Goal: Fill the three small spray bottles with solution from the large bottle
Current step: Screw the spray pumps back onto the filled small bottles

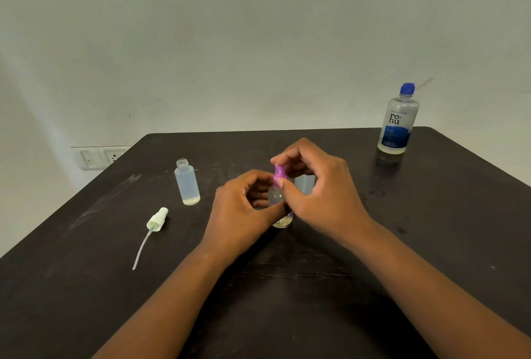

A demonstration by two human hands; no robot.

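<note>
A small clear bottle with a flower print (pixel 283 219) stands at the table's middle. My left hand (pixel 244 209) grips its body. My right hand (pixel 319 189) pinches its purple spray top (pixel 279 172) from above. Behind my right hand a second small translucent bottle (pixel 303 183) is partly hidden. An uncapped small bottle (pixel 186 182), liquid inside, stands to the left. Its white spray head with dip tube (pixel 155 222) lies on the table in front of it. The large blue-capped solution bottle (pixel 398 120) stands capped at the far right corner.
The dark table (pixel 431 215) has rounded far corners and meets a pale wall. A wall socket plate (pixel 97 156) sits low at the left, beyond the table edge.
</note>
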